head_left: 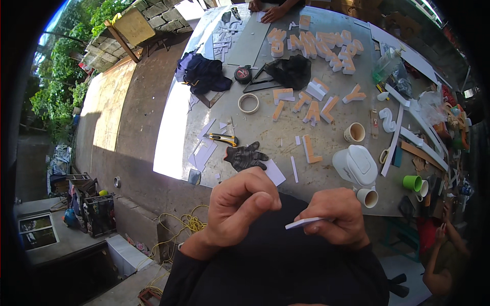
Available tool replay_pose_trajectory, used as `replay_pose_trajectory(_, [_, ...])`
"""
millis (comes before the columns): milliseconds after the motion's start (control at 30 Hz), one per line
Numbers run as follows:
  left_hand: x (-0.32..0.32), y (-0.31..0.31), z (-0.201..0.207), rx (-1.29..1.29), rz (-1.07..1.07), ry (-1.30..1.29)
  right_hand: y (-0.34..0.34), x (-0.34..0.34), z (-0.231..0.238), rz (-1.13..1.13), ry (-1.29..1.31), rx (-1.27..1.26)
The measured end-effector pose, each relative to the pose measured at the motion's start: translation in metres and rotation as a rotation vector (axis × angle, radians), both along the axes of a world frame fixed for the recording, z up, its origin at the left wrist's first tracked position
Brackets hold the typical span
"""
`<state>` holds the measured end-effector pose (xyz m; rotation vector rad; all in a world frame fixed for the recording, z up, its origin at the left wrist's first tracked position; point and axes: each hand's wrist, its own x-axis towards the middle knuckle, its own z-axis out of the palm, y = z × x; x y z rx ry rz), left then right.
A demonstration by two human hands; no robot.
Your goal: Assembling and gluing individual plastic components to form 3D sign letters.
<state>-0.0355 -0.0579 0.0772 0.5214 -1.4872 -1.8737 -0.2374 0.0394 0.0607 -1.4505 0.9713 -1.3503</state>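
My right hand (334,217) pinches a small flat white strip (305,223) between thumb and fingers, one end pointing left. Beside it, my left hand (242,204) is closed, thumb against the curled fingers; whatever it may hold is hidden. Both are raised in front of my body at the table's near edge. Just beyond my left hand lie a dark grey work glove (246,156), a white sheet piece (274,172) and a yellow-black utility knife (223,138). An orange-faced, white-sided letter shape (310,150) and a narrow white strip (294,169) lie farther on.
More letter shapes (326,45) crowd the far side of the table (204,115). A tape roll (249,103), tape measure (243,75) and dark cloth (201,74) are at left. White tub (355,166) and cups (354,132) stand right. Another person's hands (273,14) work at the far edge.
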Motion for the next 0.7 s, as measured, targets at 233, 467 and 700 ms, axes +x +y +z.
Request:
replay_pose_trajectory(233, [-0.002,-0.005,0.007,0.124,-0.086,-0.007,-0.009,-0.005,0.0,-0.059,0.096,-0.026])
replay_pose_trajectory(467, [-0.006,-0.004,-0.002,0.333,-0.157,-0.018,-0.007,-0.008,-0.008,-0.085,0.151,-0.061])
replay_pose_trajectory(700, [-0.015,-0.007,0.0,0.487,-0.339,-0.011,-0.005,-0.014,-0.011,-0.032,0.138,-0.109])
